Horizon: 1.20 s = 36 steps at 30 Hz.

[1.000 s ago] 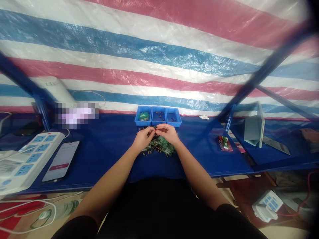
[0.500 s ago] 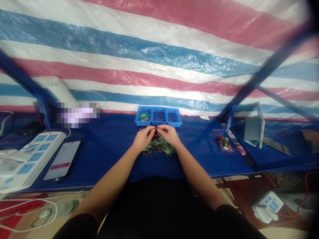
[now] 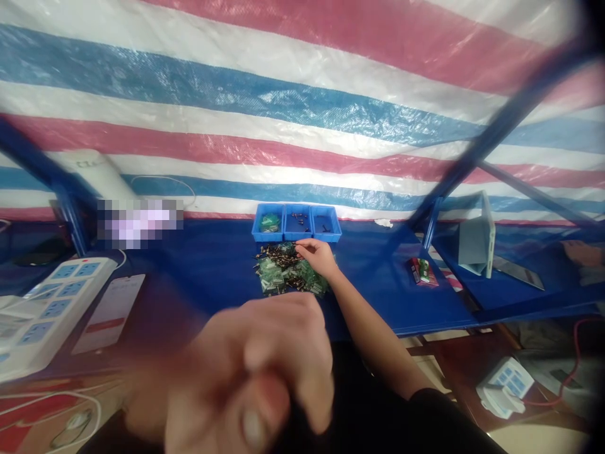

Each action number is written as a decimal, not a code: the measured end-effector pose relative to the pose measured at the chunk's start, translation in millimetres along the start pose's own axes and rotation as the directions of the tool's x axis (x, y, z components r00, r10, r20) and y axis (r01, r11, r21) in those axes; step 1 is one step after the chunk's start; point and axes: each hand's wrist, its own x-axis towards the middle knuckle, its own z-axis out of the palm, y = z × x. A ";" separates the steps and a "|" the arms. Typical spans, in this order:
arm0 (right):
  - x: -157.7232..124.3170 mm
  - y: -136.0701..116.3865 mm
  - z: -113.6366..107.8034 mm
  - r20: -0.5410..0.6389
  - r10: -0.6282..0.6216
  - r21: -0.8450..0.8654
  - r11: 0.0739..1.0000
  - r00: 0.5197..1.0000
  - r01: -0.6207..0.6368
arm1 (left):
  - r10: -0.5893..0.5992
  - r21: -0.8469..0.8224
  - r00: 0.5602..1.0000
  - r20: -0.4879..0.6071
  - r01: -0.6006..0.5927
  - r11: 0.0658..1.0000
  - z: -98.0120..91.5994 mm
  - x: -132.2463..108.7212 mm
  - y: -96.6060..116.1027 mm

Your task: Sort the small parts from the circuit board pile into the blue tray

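My left hand (image 3: 255,359) is raised close to the camera, large and blurred, with its fingers curled in and the thumb tip toward me. I see nothing in it. Over the far right part of the pile, my right hand (image 3: 316,255) has thumb and fingers pinched together, with a small dark piece at their tips, too small to name. Beneath it lie small brass-and-black screw-like parts (image 3: 278,254) mixed with clear greenish pieces (image 3: 274,275). Three joined blue bins stand behind: the left bin (image 3: 258,234) holds green pieces, the middle bin (image 3: 297,236) and right bin (image 3: 331,238) a few dark parts.
A power strip (image 3: 61,302) and a phone (image 3: 111,312) lie on the left. To the right are a small red-and-green box (image 3: 423,271), a blue frame post (image 3: 431,224) and a propped tablet (image 3: 477,243). Another person's hand (image 3: 583,252) shows at the far right edge.
My left hand has left the pile and come up close to the camera. My right hand stays over the pile, still pinched. The view has shifted slightly.
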 end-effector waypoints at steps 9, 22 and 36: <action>-0.3 -3.8 -2.4 0.020 -0.072 0.024 0.997 0.997 0.072 | -0.077 0.373 0.950 -0.302 0.192 0.908 66.0 76.7 -202.1; 3.6 0.2 -1.2 0.007 -0.032 0.025 0.999 0.999 0.032 | 0.086 0.477 0.975 -0.205 0.023 0.879 61.3 60.3 -253.2; 1.8 0.6 3.0 0.030 -0.062 0.070 0.996 0.998 0.059 | -0.031 0.466 0.980 -0.196 0.121 0.876 59.5 60.3 -252.2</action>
